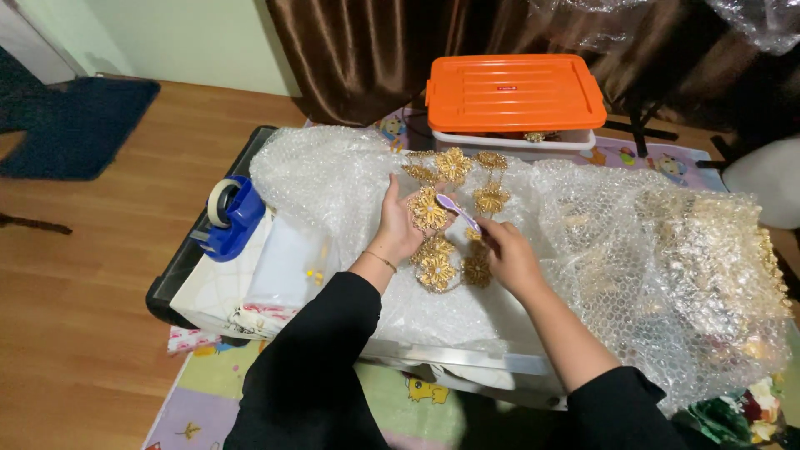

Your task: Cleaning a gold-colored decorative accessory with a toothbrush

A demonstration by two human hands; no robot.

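Cleaning looks underway: the left hand [398,223] cups one flower of the gold filigree flower garland [454,218] on the clear bubble wrap sheet [333,179], centre; the right hand [508,254] pinches a small lilac brush [457,212] against it. Gentle strokes seem wise, since the ornate petals look delicate.

Black long sleeves pushed up forearms; thin gold bracelet [381,260], left wrist.

Both black-sleeved arms reach forward, forearms bare. The left hand [398,223] is raised, palm turned inward, fingers curled in a grip. The right hand [510,257] lies palm down, fingertips pinched.
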